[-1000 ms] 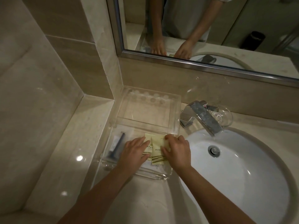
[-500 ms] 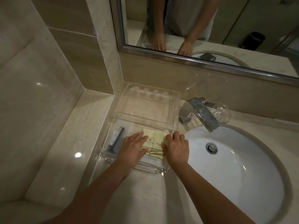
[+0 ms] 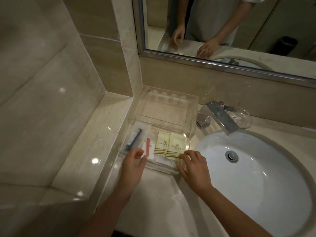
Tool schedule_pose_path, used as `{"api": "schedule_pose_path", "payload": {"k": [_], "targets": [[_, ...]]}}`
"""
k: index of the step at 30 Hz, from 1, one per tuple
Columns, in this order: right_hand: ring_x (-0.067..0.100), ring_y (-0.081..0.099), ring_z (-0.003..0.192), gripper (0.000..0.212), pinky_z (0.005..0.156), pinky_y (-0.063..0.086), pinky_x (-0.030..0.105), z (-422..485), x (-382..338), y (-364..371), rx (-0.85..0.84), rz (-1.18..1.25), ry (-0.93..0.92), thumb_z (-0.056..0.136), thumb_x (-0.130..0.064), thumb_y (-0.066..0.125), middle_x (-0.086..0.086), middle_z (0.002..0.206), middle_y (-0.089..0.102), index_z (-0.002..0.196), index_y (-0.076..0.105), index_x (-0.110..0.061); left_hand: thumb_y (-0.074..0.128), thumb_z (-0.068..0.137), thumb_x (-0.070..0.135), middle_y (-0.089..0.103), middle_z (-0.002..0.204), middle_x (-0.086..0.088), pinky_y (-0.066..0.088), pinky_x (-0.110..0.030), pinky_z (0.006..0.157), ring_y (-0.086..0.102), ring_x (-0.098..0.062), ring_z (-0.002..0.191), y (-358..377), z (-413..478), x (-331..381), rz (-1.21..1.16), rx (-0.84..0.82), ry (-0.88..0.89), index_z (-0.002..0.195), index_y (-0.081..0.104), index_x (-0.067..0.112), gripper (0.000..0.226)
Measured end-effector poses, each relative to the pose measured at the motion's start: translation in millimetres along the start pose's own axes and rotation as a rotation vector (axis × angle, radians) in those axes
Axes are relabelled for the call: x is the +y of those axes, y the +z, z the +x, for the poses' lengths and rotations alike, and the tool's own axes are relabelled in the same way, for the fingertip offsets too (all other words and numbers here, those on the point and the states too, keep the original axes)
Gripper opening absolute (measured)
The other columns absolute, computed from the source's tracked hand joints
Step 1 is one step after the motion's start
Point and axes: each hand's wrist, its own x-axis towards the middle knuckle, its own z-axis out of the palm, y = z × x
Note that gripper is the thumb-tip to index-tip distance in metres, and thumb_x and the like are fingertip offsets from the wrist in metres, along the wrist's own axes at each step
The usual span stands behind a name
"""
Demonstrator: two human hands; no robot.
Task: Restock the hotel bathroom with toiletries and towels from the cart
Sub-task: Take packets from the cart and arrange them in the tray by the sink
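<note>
Clear acrylic tray (image 3: 162, 115) on beige marble tabletop (image 3: 153, 194), holding: two pale-yellow sachets (image 3: 176, 145), blue wrapped razor (image 3: 135, 139), pink strip (image 3: 148, 146). Left hand (image 3: 135, 162) fingers relaxed, empty; right hand (image 3: 193, 166) fingers bent at sachets' near edge, grip unclear.

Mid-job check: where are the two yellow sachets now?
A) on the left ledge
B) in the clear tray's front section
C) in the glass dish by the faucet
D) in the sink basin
B: the two yellow sachets lie side by side in the front section of the clear tray.
</note>
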Motion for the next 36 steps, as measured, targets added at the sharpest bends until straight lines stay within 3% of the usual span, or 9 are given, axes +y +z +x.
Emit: {"api": "schedule_pose_path", "payload": {"k": [4,6,8,15,22,26,31,34,36], "targets": [[0.016,0.043,0.087,0.024,0.066,0.047,0.031,-10.8,-5.0,-0.4,0.0,0.022,-0.077,0.066,-0.03,0.079,-0.003,0.086,0.063,0.084,0.066,-0.02,0.059,0.088,0.014,0.062,0.11,-0.004,0.046,-0.032,0.087,0.06,-0.019,0.098,-8.9,-8.0,-12.2,-0.328,0.007,-0.431,0.109,0.056,0.017,0.021],[0.017,0.047,0.083,0.023,0.065,0.047,0.031,-10.8,-10.7,-0.5,-0.015,0.007,-0.098,0.067,-0.036,0.073,-0.005,0.081,0.062,0.082,0.067,-0.021,0.056,0.091,0.013,0.056,0.121,-0.011,0.043,-0.033,0.094,0.056,-0.02,0.108,-9.0,-10.7,-7.9,-0.597,-0.046,-0.598,0.124,0.048,0.008,0.034],[0.02,0.055,0.077,0.026,0.061,0.047,0.032,-7.5,-17.8,-0.9,-0.053,-0.011,-0.104,0.065,-0.038,0.078,-0.005,0.078,0.063,0.08,0.068,-0.021,0.054,0.093,0.013,0.053,0.129,-0.014,0.04,-0.035,0.097,0.052,-0.023,0.118,-8.3,-12.5,-2.3,-0.686,-0.094,-0.659,0.133,0.04,0.002,0.044],[0.022,0.054,0.062,0.032,0.053,0.042,0.03,5.9,-33.8,5.4,-0.2,-0.168,-0.201,0.043,-0.027,0.084,-0.002,0.063,0.061,0.066,0.063,-0.017,0.053,0.093,0.009,0.047,0.136,-0.025,0.042,-0.034,0.095,0.049,-0.027,0.125,-2.4,-15.2,5.5,-0.676,-0.106,-0.701,0.132,0.04,-0.005,0.044],[0.022,0.05,0.056,0.022,0.052,0.038,0.03,14.1,-28.8,6.4,-0.17,-0.24,-0.312,0.043,-0.006,0.075,0.001,0.052,0.055,0.055,0.058,-0.013,0.038,0.099,0.006,0.054,0.102,-0.013,0.034,-0.045,0.104,0.041,-0.027,0.13,2.2,-9.0,6.5,-0.784,-0.154,-0.754,0.114,0.05,0.0,0.02],[0.022,0.05,0.058,0.019,0.053,0.035,0.031,21.4,-14.8,5.1,-0.122,-0.276,-0.32,0.047,-0.005,0.073,0.002,0.054,0.056,0.056,0.058,-0.014,0.043,0.098,0.01,0.047,0.13,-0.018,0.041,-0.043,0.095,0.042,-0.03,0.131,6.2,-4.6,10.7,-0.787,-0.18,-0.71,0.127,0.046,0.002,0.03],[0.023,0.05,0.058,0.022,0.054,0.034,0.031,39.3,-1.1,5.1,-0.117,-0.296,-0.31,0.049,-0.006,0.077,0.001,0.055,0.055,0.058,0.059,-0.014,0.043,0.098,0.008,0.044,0.136,-0.017,0.042,-0.041,0.096,0.043,-0.029,0.131,11.9,8.4,19.0,-0.776,-0.221,-0.657,0.132,0.042,0.001,0.035],[0.022,0.05,0.06,0.024,0.06,0.024,0.031,48.5,-0.1,11.5,-0.119,-0.263,-0.316,0.048,-0.013,0.08,-0.001,0.057,0.056,0.061,0.059,-0.016,0.039,0.098,0.005,0.042,0.14,-0.021,0.04,-0.043,0.099,0.042,-0.031,0.131,9.1,22.5,16.6,-0.779,-0.204,-0.637,0.128,0.043,0.001,0.031],[0.021,0.051,0.064,0.029,0.061,0.029,0.03,54.1,0.8,15.3,-0.117,-0.219,-0.283,0.047,-0.02,0.083,-0.003,0.063,0.058,0.066,0.061,-0.017,0.034,0.097,-0.001,0.042,0.14,-0.022,0.037,-0.044,0.102,0.041,-0.031,0.132,5.6,32.4,14.5,-0.795,-0.203,-0.625,0.125,0.043,0.001,0.029]]}}
